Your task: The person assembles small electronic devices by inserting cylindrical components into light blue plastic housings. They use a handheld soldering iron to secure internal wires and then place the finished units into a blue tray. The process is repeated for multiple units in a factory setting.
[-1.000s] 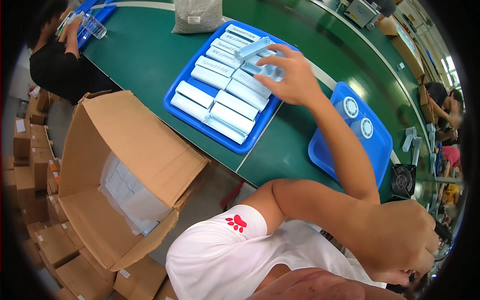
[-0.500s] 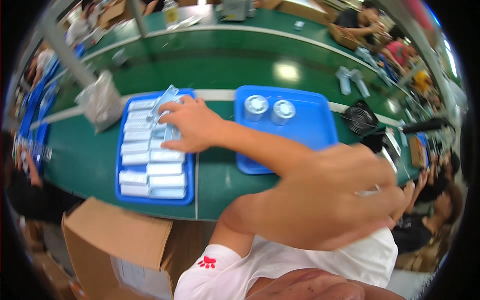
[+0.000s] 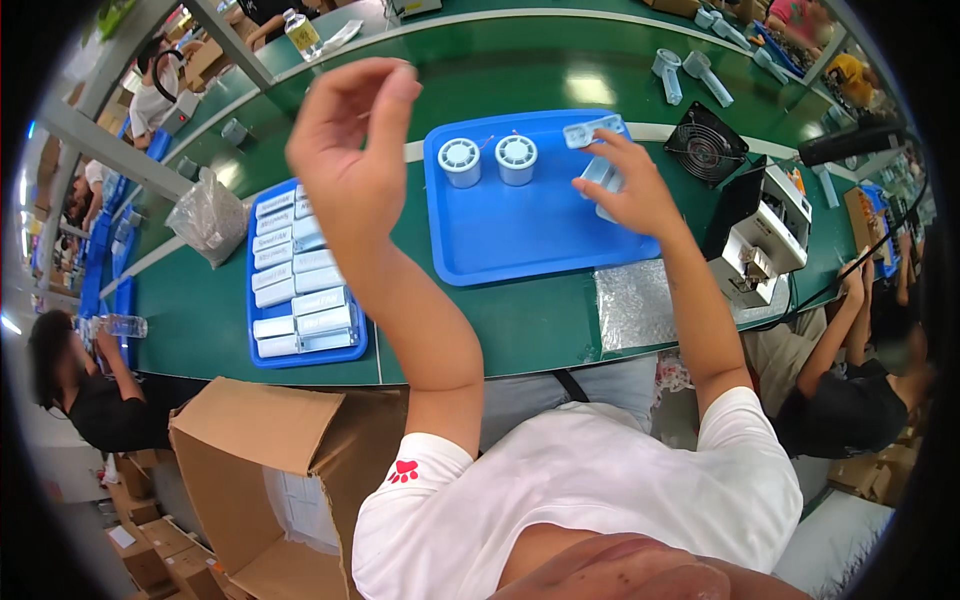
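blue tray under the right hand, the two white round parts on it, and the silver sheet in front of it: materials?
Blue tray: looks like moulded plastic, smooth with a soft sheen and a raised rounded rim.
Two white round parts: likely plastic, matt white, with slotted tops.
Silver sheet: seems a metallised film or foil bag, given its crinkled, glittery surface; which one is unclear.
The right hand holds a pale clear piece, probably plastic.

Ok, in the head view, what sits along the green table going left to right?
Crumpled clear plastic bag → blue tray of white boxes → raised empty left hand → blue tray with two white round canisters → right hand holding a pale box → black fan → white machine.
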A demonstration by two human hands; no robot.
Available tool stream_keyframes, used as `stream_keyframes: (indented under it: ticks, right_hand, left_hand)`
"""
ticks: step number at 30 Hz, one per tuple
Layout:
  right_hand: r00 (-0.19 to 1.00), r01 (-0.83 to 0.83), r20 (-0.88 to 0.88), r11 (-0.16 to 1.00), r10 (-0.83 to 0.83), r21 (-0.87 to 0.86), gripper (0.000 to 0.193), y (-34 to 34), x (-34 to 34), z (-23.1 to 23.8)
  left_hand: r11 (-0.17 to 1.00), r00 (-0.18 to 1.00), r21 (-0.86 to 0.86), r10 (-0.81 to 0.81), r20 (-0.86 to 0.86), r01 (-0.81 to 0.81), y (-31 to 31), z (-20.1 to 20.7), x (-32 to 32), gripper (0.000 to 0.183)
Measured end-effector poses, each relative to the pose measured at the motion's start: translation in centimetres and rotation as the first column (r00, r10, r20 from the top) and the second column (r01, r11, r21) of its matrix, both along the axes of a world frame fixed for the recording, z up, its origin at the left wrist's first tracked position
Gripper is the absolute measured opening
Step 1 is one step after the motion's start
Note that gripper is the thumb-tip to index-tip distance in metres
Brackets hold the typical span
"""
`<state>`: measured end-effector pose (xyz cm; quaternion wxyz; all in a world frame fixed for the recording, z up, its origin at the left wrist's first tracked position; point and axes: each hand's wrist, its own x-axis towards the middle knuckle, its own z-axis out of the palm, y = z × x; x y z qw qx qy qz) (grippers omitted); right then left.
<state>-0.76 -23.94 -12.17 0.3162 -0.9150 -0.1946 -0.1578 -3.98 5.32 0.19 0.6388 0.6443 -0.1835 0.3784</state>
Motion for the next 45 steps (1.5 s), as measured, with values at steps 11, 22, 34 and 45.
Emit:
stream_keyframes:
  ticks: [11, 22, 34, 45]
  right_hand:
    - [0.990, -0.091, -0.129, 0.951, 0.055, -0.295, 0.070, -0.2, 0.8, -4.4]
    - [0.949, -0.134, 0.305, 0.974, 0.073, 0.183, 0.061, 0.3, 2.1, 2.3]
    - [0.830, -0.511, 0.536, 0.595, 0.154, 0.620, 0.073, 0.2, -0.2, 12.7]
    - [0.738, -0.506, 0.669, 0.725, 0.085, 0.467, 0.050, -2.1, 1.4, 12.5]
  left_hand:
    - [0.403, 0.708, 0.911, 0.620, -0.338, 0.082, -8.7, -13.7, 7.8, 0.069]
    - [0.994, 0.987, -0.108, -0.051, -0.154, 0.035, -7.0, -2.5, 7.0, 0.051]
    - [0.915, 0.959, -0.311, -0.282, -0.040, 0.257, -8.6, -0.7, 2.7, 0.028]
    - [0.986, 0.965, 0.156, 0.017, 0.263, -0.060, -9.9, 0.2, 1.4, 0.016]
